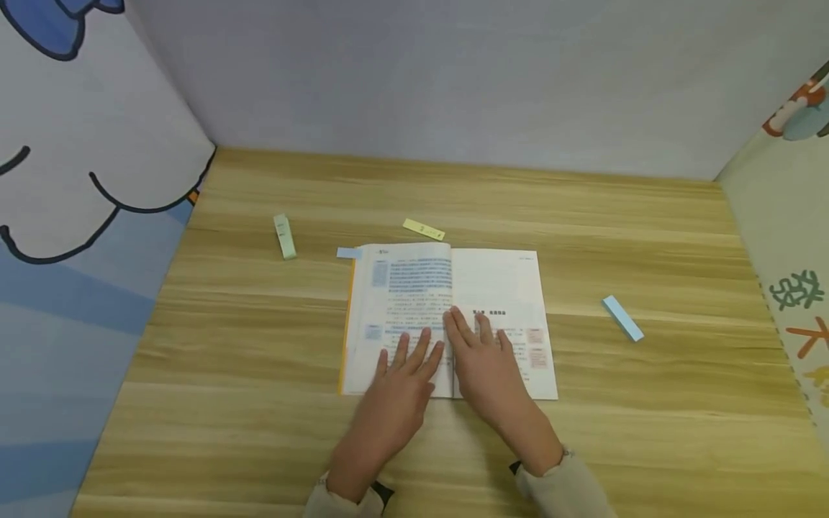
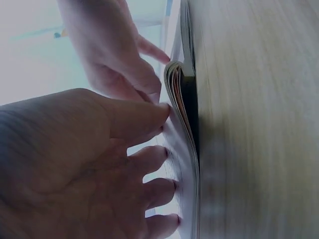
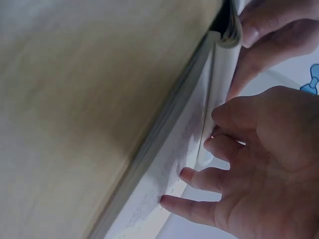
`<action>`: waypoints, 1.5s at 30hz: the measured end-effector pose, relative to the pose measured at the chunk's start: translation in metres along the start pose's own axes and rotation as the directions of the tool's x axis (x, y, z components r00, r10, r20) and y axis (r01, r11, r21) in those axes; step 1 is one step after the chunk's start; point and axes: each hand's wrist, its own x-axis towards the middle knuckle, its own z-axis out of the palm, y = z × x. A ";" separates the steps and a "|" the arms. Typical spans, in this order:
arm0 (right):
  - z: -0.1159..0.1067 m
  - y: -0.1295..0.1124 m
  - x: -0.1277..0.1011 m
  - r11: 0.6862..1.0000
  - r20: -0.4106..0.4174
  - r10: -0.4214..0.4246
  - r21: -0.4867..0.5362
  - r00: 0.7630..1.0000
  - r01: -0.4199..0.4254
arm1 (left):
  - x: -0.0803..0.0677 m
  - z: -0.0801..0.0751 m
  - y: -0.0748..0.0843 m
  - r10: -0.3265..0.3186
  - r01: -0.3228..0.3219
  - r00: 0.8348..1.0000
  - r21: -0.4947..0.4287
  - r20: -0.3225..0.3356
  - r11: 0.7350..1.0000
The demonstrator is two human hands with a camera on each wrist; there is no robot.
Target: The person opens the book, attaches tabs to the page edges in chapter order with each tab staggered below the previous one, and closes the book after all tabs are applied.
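An open book [image 1: 495, 277] lies on the table with printed text on both pages and blue highlighting on the left one. My left hand [image 1: 403, 392] rests on the left page, fingers spread, thumb beside the center fold. Across the fold, my right hand [image 1: 488, 370] presses on the right page with its fingertips near the gutter. The left wrist view shows the left hand [image 2: 99, 164] touching the page, which bulges up by the spine. In the right wrist view, the right hand [image 3: 269, 159] touches the page with outstretched fingers. A blue tab [image 1: 348, 252] sticks out at the book's upper left.
On the wooden table [image 1: 227, 345] lie a green strip [image 1: 285, 237] at the left, a yellow strip [image 1: 424, 229] above the book, and a light blue strip [image 1: 622, 318] at the right. A pale wall [image 1: 453, 86] stands behind, with printed panels at both sides.
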 end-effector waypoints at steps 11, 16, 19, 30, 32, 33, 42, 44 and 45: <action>0.005 -0.004 -0.010 0.999 -0.062 0.031 0.022 0.998 -0.030 | -0.002 -0.004 -0.013 0.042 -0.028 0.997 -0.202 0.067 0.979; 0.008 -0.010 -0.016 0.999 -0.094 0.034 0.026 0.995 -0.032 | -0.003 -0.012 -0.020 0.057 -0.037 0.996 -0.246 0.075 0.969; 0.009 -0.012 -0.016 0.999 -0.101 0.050 0.026 0.994 -0.048 | -0.003 -0.018 -0.024 0.049 -0.029 0.996 -0.253 0.072 0.967; 0.008 -0.014 -0.016 0.997 -0.102 0.081 0.028 0.992 -0.078 | 0.019 -0.046 -0.020 0.014 -0.014 1.000 -0.126 0.004 0.992; 0.009 -0.014 -0.016 0.997 -0.107 0.077 0.033 0.991 -0.074 | 0.025 -0.051 -0.023 -0.004 0.002 1.000 -0.084 -0.020 0.996; 0.009 -0.014 -0.016 0.997 -0.106 0.076 0.034 0.991 -0.073 | 0.027 -0.055 -0.025 -0.012 0.009 0.999 -0.068 -0.042 0.998; 0.009 -0.014 -0.016 0.997 -0.110 0.072 0.049 0.991 -0.067 | 0.045 -0.091 -0.062 -0.212 0.189 0.916 -0.100 -0.340 0.977; 0.009 -0.014 -0.016 0.996 -0.097 0.077 0.057 0.992 -0.072 | 0.047 -0.097 -0.073 -0.259 0.217 0.869 -0.147 -0.421 0.965; 0.008 -0.014 -0.016 0.995 -0.087 0.081 0.062 0.993 -0.076 | 0.049 -0.100 -0.078 -0.281 0.227 0.846 -0.172 -0.454 0.959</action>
